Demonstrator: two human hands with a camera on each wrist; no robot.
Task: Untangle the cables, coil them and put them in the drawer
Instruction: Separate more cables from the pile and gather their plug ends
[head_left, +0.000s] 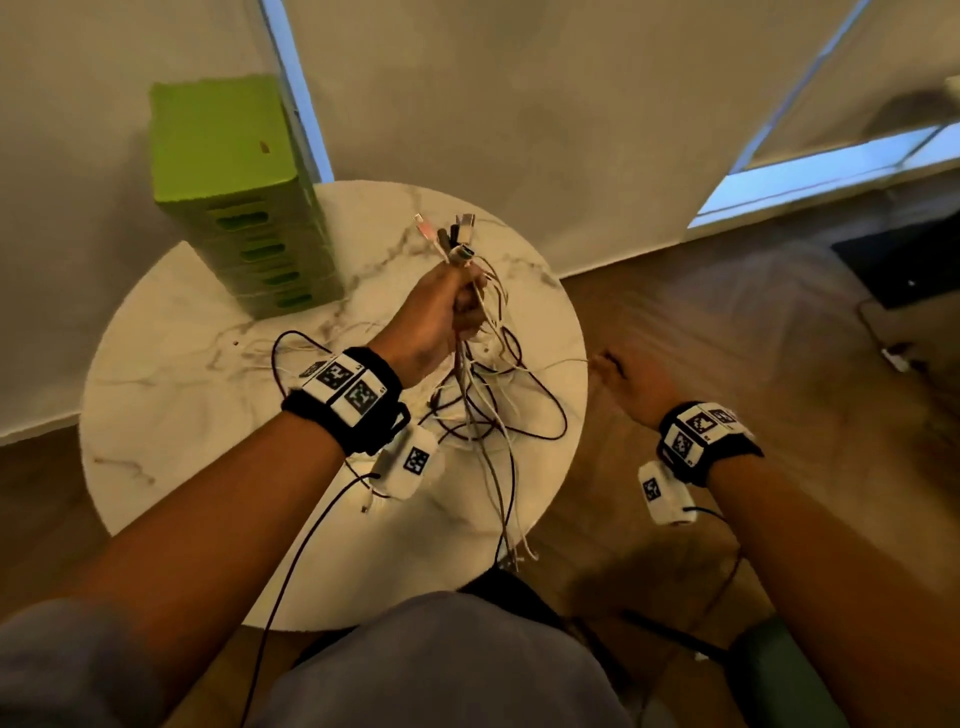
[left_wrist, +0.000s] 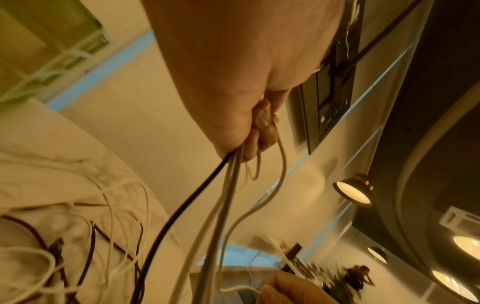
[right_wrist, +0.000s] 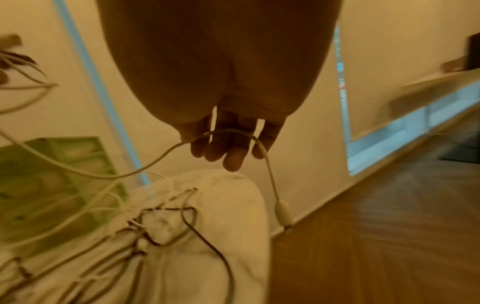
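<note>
My left hand (head_left: 457, 312) is raised above the round marble table (head_left: 208, 415) and grips a bundle of white and dark cables (head_left: 480, 410). Several connectors (head_left: 457, 234) stick up out of the fist. The strands hang down in a tangle onto the table and over its near edge. In the left wrist view my curled fingers (left_wrist: 262, 127) clamp the cables (left_wrist: 223, 195). My right hand (head_left: 618, 374) is off the table's right edge and pinches one white cable (right_wrist: 145, 168), which is stretched out from the tangle. Its plug (right_wrist: 283, 214) dangles below the fingers. A green drawer tower (head_left: 244, 208) stands at the table's back left.
The drawers of the green tower look closed. Wooden floor (head_left: 753, 338) lies to the right of the table, with a dark box (head_left: 893, 260) and a cord near the wall. My lap (head_left: 441, 665) and a dark chair frame are just below the table's near edge.
</note>
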